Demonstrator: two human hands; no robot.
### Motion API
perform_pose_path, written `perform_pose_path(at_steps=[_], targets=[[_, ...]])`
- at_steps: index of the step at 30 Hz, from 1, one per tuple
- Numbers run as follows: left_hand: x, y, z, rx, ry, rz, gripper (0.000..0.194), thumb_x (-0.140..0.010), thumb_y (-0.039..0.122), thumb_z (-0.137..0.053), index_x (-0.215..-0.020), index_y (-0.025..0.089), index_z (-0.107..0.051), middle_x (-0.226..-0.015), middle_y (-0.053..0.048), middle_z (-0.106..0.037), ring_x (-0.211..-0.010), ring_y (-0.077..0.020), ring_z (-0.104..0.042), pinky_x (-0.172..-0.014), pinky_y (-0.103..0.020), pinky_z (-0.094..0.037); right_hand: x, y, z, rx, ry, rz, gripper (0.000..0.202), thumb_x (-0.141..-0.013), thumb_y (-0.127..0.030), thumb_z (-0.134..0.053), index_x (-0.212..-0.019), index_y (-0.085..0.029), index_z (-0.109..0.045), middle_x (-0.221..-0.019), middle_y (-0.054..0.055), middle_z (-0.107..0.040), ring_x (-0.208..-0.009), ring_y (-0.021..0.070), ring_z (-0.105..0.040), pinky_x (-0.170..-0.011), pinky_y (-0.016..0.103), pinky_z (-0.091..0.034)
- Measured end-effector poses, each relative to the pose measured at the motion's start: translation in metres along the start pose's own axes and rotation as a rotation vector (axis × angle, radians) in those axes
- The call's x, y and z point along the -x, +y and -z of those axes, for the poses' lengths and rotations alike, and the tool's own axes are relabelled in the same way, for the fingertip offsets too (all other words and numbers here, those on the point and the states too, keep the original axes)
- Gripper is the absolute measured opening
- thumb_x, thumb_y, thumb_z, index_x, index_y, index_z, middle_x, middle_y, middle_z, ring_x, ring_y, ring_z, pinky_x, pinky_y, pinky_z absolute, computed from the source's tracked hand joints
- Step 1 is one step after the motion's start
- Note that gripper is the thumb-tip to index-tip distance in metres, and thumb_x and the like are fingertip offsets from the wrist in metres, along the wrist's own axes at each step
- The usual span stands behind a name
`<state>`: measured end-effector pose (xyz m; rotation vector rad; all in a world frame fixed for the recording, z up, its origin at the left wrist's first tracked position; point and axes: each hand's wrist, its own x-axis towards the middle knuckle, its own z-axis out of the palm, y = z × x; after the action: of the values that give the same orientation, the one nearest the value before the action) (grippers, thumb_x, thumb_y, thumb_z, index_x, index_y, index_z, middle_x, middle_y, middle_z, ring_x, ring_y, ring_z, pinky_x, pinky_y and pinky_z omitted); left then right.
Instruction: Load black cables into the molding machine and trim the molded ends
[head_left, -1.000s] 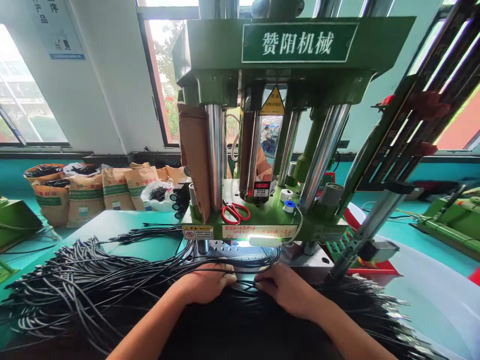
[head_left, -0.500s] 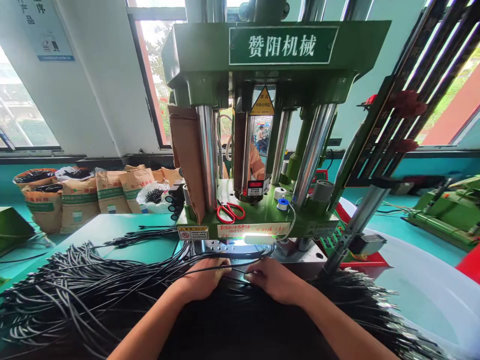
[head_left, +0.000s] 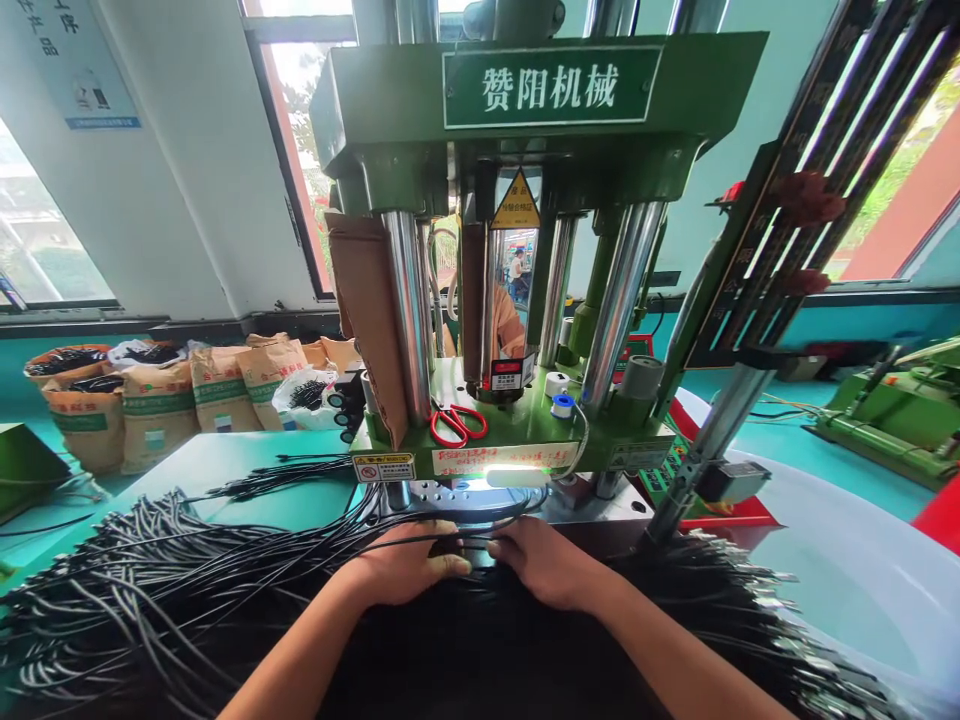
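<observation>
My left hand (head_left: 409,562) is at the front edge of the green press (head_left: 487,450), its thumb apart from the fingers, with black cables (head_left: 300,540) running over and beside it. To its right, my right hand (head_left: 544,560) has its fingers bent together at the cable ends under the lit lamp (head_left: 517,477); what they pinch is too small to make out. Between the two hands lies the metal die plate (head_left: 480,510). Red-handled scissors (head_left: 457,427) and a blue-and-white tape roll (head_left: 562,406) rest on the press.
A large heap of black cables (head_left: 90,600) covers the left side. More cables with metal ends (head_left: 780,630) lie at the right, by a white round table (head_left: 847,590). Paper sacks (head_left: 157,410) stand behind on the left. A slanted metal post (head_left: 712,430) rises at the right.
My left thumb has opened away from its fingers and reaches right. My right hand stays nearly in place. The view has shifted slightly.
</observation>
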<state>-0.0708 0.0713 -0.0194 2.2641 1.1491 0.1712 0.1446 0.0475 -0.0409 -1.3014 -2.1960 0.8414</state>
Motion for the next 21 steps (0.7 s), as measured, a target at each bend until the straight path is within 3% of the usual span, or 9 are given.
perform_pose_path(at_steps=[4, 7, 12, 15, 18, 21], targets=[[-0.0004, -0.0019, -0.0017, 0.042, 0.017, 0.011, 0.020, -0.078, 0.037, -0.057, -0.092, 0.026, -0.065, -0.096, 0.003, -0.068, -0.090, -0.0188, -0.060, -0.078, -0.026, -0.041, 0.0007, 0.0002, -0.0021, 0.011, 0.024, -0.002, 0.022, -0.090, -0.023, -0.043, -0.079, -0.016, -0.061, -0.085, 0.008, -0.068, -0.080, 0.0213, -0.059, -0.073, 0.031, -0.040], [-0.0008, 0.0004, -0.0024, 0.062, 0.033, 0.018, 0.018, -0.077, 0.032, -0.055, -0.090, 0.026, -0.065, -0.093, 0.004, -0.068, -0.089, -0.0172, -0.060, -0.076, -0.024, -0.041, 0.0011, -0.0001, 0.0013, -0.010, -0.012, 0.033, 0.022, -0.090, -0.023, -0.043, -0.081, -0.017, -0.063, -0.087, 0.006, -0.069, -0.082, 0.0200, -0.059, -0.074, 0.029, -0.041], [0.0001, 0.0057, -0.0003, 0.068, 0.079, 0.056, 0.015, -0.075, 0.030, -0.055, -0.087, 0.026, -0.063, -0.081, 0.005, -0.065, -0.081, -0.0169, -0.058, -0.068, -0.023, -0.038, 0.0007, 0.0023, 0.0074, 0.012, -0.125, 0.050, 0.009, -0.081, -0.024, -0.058, -0.077, -0.019, -0.064, -0.073, -0.001, -0.065, -0.071, 0.0171, -0.056, -0.063, 0.025, -0.039], [0.0019, 0.0038, 0.0010, 0.069, 0.080, 0.058, 0.020, -0.077, 0.035, -0.054, -0.093, 0.027, -0.064, -0.091, 0.004, -0.067, -0.089, -0.0184, -0.059, -0.075, -0.025, -0.040, 0.0006, 0.0013, 0.0067, 0.027, -0.107, 0.033, 0.014, -0.083, -0.023, -0.054, -0.075, -0.018, -0.064, -0.069, -0.001, -0.063, -0.066, 0.0161, -0.054, -0.060, 0.025, -0.036], [0.0039, -0.0002, 0.0014, 0.026, 0.048, 0.093, 0.040, -0.073, 0.048, -0.062, -0.107, 0.029, -0.063, -0.111, 0.001, -0.066, -0.104, -0.0242, -0.057, -0.089, -0.030, -0.039, 0.0010, -0.0033, 0.0051, 0.022, -0.095, 0.035, 0.021, -0.087, -0.022, -0.047, -0.076, -0.018, -0.064, -0.076, 0.002, -0.066, -0.072, 0.0180, -0.057, -0.065, 0.027, -0.039], [0.0040, -0.0012, 0.0008, 0.018, 0.005, 0.076, 0.037, -0.070, 0.045, -0.066, -0.103, 0.029, -0.065, -0.106, 0.002, -0.068, -0.098, -0.0239, -0.058, -0.086, -0.030, -0.041, 0.0011, -0.0070, 0.0043, 0.007, -0.075, 0.049, 0.022, -0.087, -0.019, -0.044, -0.082, -0.019, -0.065, -0.086, 0.003, -0.069, -0.081, 0.0198, -0.059, -0.073, 0.029, -0.042]])
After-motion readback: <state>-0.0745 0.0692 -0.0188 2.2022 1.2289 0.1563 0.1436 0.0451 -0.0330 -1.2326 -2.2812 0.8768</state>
